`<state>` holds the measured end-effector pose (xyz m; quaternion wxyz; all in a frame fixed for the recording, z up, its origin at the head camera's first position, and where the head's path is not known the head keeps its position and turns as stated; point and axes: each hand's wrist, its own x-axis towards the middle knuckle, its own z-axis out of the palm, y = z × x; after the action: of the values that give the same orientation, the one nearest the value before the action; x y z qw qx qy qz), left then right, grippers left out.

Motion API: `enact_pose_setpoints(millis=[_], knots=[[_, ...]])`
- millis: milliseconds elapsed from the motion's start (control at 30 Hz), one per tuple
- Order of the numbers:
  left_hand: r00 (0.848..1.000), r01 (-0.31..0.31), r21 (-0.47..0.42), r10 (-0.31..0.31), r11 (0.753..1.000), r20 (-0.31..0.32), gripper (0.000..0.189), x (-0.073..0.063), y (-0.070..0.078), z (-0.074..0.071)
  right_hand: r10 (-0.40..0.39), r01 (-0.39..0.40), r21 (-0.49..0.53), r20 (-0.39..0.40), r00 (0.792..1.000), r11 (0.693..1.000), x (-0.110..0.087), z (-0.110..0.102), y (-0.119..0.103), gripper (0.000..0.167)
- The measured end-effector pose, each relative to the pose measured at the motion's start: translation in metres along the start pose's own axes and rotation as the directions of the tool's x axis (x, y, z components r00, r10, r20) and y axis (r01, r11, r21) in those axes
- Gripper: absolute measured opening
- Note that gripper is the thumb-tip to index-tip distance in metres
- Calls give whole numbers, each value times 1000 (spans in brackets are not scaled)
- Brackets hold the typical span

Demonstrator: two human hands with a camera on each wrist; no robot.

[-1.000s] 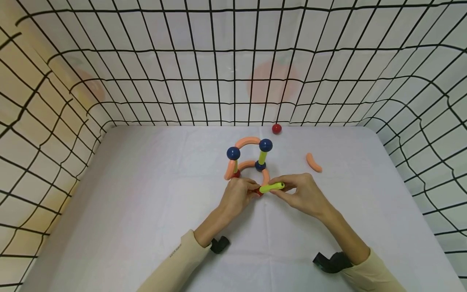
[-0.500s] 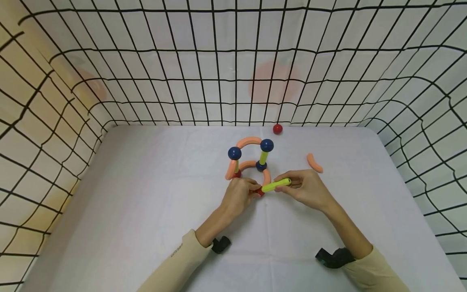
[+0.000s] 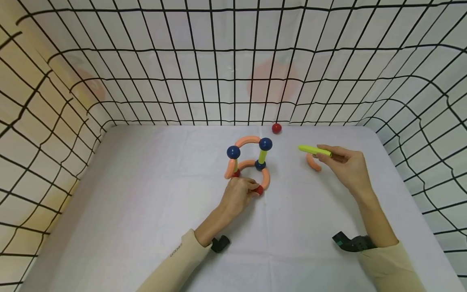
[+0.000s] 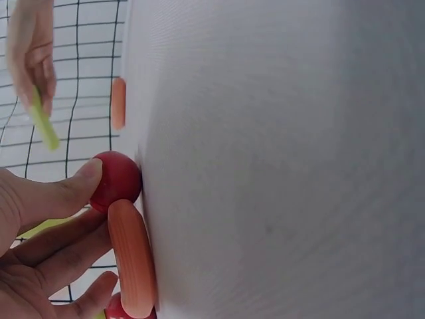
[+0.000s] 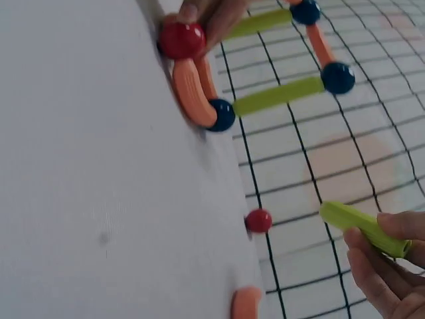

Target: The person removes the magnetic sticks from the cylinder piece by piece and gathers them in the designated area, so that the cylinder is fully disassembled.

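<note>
My left hand (image 3: 236, 195) pinches a red ball (image 4: 121, 181) at the near corner of a ball-and-stick frame on the table. Curved orange sticks (image 3: 266, 178) join the balls in the lower ring. Two lime-green sticks (image 5: 279, 97) stand up from that ring to navy balls (image 3: 265, 144), which another curved orange stick (image 3: 248, 140) links at the top. Over to the right, my right hand (image 3: 346, 166) holds a loose lime-green stick (image 5: 355, 220) between thumb and fingers, raised above the table. A second red ball (image 3: 236, 173) of the ring is partly covered by the left hand.
A loose curved orange stick (image 3: 313, 163) lies on the white table (image 3: 146, 202), partly overlapped by the held stick in the head view. One loose red ball (image 3: 276, 128) sits at the far edge. Black wire mesh (image 3: 233, 79) encloses the back and sides.
My right hand has pulled the lime-green stick away from the red ball, moving it right and up, away from the frame. My left hand stays on the red ball.
</note>
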<state>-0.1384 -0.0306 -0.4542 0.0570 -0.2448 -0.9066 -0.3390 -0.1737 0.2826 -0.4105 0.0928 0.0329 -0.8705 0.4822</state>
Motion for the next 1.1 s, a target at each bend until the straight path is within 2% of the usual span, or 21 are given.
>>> enact_pose_setpoints(millis=[167, 300, 400, 600, 700, 867, 1100], knots=[[1000, 11, 7, -11, 1000, 12, 22, 0, 2, -1, 118, -122, -34, -107, 987, 992, 8, -19, 24, 41], [1000, 24, -1, -24, 1000, 19, 22, 0, 3, -1, 230, -240, -64, -137, 964, 969, 12, -36, 45, 47], [1000, 20, 15, -20, 1000, 17, 22, 0, 3, -1, 282, -294, -92, -127, 951, 951, 14, -49, 62, 50], [1000, 3, 21, -3, 1000, 2, 21, 1, 3, -1, 320, -327, -168, -67, 945, 930, 14, -64, 89, 54], [1000, -1, 21, 1, 1000, -2, 20, 0, 2, -1, 356, -352, -201, -20, 934, 914, 13, -66, 97, 58], [1000, -2, 21, 2, 1000, -2, 20, -1, 1, -1, 352, -324, -257, 72, 933, 910, 9, -67, 107, 60], [1000, 17, -11, -17, 1000, -4, 21, -1, 1, 0, 213, -166, -314, 119, 970, 935, 9, -67, 113, 46]])
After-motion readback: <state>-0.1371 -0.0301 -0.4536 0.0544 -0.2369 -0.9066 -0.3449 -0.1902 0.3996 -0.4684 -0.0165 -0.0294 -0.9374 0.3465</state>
